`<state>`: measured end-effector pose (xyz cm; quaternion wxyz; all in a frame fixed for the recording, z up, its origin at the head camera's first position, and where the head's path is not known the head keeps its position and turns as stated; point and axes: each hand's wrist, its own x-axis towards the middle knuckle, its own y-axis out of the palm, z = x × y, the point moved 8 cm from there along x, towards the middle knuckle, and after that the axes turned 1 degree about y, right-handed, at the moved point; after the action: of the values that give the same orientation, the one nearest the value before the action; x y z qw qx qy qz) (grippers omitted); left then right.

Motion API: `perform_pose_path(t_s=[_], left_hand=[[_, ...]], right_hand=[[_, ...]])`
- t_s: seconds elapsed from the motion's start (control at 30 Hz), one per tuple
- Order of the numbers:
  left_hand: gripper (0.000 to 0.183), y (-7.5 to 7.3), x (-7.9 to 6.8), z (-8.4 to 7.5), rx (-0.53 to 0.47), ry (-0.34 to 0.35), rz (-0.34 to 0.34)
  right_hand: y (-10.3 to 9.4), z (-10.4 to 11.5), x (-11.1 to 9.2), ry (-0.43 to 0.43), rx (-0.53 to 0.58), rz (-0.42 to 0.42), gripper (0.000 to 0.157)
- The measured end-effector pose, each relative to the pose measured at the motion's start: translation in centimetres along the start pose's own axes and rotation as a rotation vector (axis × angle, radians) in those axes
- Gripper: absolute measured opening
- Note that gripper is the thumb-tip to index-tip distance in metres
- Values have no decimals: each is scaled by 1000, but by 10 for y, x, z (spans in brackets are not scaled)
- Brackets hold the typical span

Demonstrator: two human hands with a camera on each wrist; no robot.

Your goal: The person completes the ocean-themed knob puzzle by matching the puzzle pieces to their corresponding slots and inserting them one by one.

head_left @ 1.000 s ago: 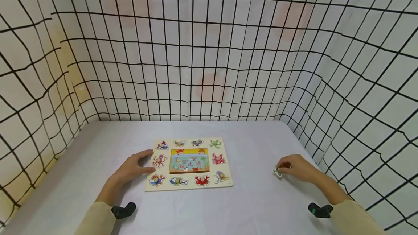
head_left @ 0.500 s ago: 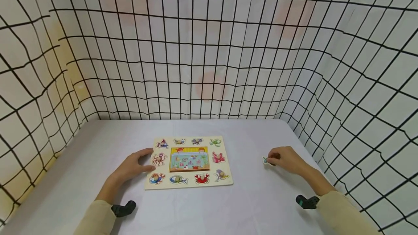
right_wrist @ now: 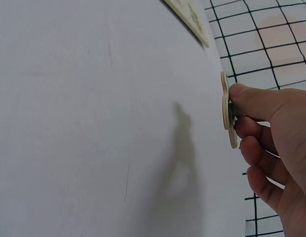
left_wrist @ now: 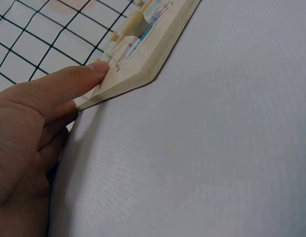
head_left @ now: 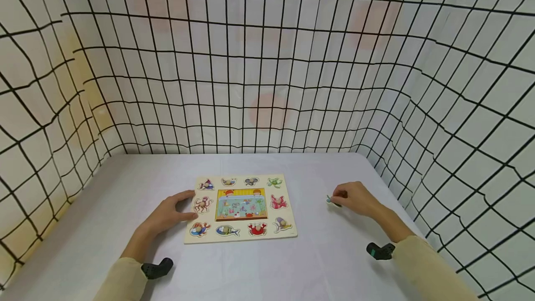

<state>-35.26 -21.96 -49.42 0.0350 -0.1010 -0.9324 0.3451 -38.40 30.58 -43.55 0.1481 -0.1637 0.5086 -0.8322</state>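
Note:
A wooden knob puzzle board (head_left: 276,215) with sea animals around a fish-tank picture lies left of centre in the head view. My left hand (head_left: 167,212) rests at its left edge, thumb and index finger spread apart. In the left wrist view, the thumb (left_wrist: 76,86) lies straight along a corner of the board (left_wrist: 143,74). My right hand (head_left: 357,197) pinches a small greenish puzzle piece (head_left: 329,199) to the right of the board. The right wrist view shows this puzzle piece (right_wrist: 225,103) edge-on, held above the table by thumb and index finger.
A white-covered table (head_left: 251,273) lies under both hands. Black grid netting (head_left: 267,68) over white sheeting encloses the back and sides. Dark devices (head_left: 157,269) sit at both wrists, below beige sleeves (head_left: 123,282).
My right hand has moved left and slightly away from me, carrying the puzzle piece closer to the board. The left hand and the board have stayed in place.

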Motion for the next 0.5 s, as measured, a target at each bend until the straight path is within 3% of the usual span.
perform_pose_path(t_s=[0.5], left_hand=[[82, -1, 1, -1, 5, 5, -12]], right_hand=[[19, 32, 44, -30, -1, 20, 11]])
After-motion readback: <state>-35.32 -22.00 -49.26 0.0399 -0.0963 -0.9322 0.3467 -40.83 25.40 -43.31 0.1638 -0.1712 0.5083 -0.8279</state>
